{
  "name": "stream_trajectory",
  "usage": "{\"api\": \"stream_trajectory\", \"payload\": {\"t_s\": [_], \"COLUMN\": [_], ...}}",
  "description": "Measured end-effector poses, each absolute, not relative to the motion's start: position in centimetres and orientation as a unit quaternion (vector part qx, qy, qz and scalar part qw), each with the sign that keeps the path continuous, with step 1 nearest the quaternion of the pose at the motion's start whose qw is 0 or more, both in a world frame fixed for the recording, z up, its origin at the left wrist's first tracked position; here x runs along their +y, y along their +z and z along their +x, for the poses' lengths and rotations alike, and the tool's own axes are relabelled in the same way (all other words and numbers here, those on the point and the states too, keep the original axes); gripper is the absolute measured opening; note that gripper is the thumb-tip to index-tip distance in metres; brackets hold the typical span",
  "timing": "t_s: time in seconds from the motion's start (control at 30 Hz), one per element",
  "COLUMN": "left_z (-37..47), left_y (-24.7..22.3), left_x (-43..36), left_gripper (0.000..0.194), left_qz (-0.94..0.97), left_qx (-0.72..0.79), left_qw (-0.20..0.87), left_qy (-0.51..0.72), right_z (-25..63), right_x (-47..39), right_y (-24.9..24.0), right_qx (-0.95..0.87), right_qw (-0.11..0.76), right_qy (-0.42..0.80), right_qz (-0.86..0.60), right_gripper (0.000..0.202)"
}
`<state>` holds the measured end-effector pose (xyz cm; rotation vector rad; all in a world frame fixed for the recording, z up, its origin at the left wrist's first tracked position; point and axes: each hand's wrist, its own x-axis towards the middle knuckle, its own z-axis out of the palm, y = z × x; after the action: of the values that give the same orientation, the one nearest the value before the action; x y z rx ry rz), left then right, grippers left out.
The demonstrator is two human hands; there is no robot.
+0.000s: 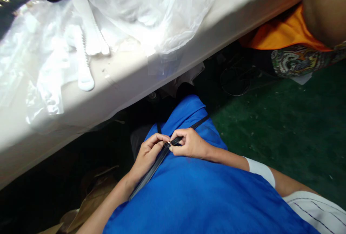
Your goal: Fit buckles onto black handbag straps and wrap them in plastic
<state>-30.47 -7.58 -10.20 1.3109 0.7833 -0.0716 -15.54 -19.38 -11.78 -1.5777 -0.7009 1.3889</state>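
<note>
A narrow black strap [153, 171] lies across my lap over the blue apron [205, 187]. My left hand [149, 151] is closed on it beside a small gold-coloured buckle or ring [168, 143]. From the other side my right hand [189, 143] pinches the strap just past that metal piece, thumb and fingers pressed together. One strap end runs down toward my waist at the lower left. Another stretch [200, 122] reaches up and right over the apron. The fingers partly hide the metal piece, so its exact form is unclear.
A white-covered table [129, 91] crosses in front, bearing clear plastic bags [151, 7] and white serrated strips [85, 77]. To the right, another person's arm [324, 10] appears above orange cloth [283, 32]. Brown cardboard [93, 201] sits at lower left, on the floor side.
</note>
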Motion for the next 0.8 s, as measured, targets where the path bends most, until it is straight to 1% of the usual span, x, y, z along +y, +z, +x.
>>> {"api": "stream_trajectory", "payload": {"t_s": [0.07, 0.17, 0.27, 0.33, 0.4, 0.5, 0.6, 0.7, 0.77, 0.8], "left_z": [-30.2, -29.6, -28.8, -28.0, -27.1, -26.0, -25.2, -24.7, -24.6, -24.5], "left_y": [-10.2, -10.7, -11.4, -11.6, -11.6, -11.6, -11.6, -11.3, -11.2, -11.2], "left_x": [-7.1, -6.6, -6.4, -6.4, -6.6, -7.4, -8.4, -9.0, -9.2, -9.3], "left_gripper": [0.021, 0.028, 0.029, 0.029, 0.031, 0.032, 0.031, 0.030, 0.028, 0.028], "left_qz": [0.592, 0.543, 0.491, 0.492, 0.504, 0.522, 0.534, 0.532, 0.530, 0.530], "left_qx": [0.344, 0.319, 0.343, 0.361, 0.367, 0.375, 0.383, 0.397, 0.404, 0.405], "left_qw": [0.726, 0.771, 0.796, 0.789, 0.781, 0.766, 0.754, 0.748, 0.745, 0.744], "left_qy": [-0.060, -0.092, -0.088, -0.067, -0.045, -0.025, -0.021, -0.023, -0.027, -0.031], "right_z": [-14.7, -13.7, -13.4, -13.5, -13.6, -13.7, -13.7, -13.8, -13.9, -14.0], "right_x": [-19.6, -20.1, -20.6, -20.9, -21.3, -21.9, -22.4, -22.7, -22.7, -22.7], "right_y": [-12.2, -12.7, -12.8, -12.7, -12.4, -11.9, -11.7, -11.7, -11.8, -11.9], "right_qx": [-0.260, -0.237, -0.246, -0.280, -0.342, -0.463, -0.542, -0.546, -0.506, -0.463], "right_qw": [0.440, 0.445, 0.465, 0.490, 0.500, 0.451, 0.400, 0.394, 0.410, 0.425], "right_qy": [0.575, 0.597, 0.564, 0.483, 0.363, 0.196, 0.110, 0.096, 0.134, 0.175], "right_qz": [-0.639, -0.624, -0.637, -0.669, -0.708, -0.737, -0.731, -0.733, -0.746, -0.757], "right_gripper": [0.015, 0.023, 0.031, 0.034, 0.029, 0.023, 0.026, 0.019, 0.015, 0.014]}}
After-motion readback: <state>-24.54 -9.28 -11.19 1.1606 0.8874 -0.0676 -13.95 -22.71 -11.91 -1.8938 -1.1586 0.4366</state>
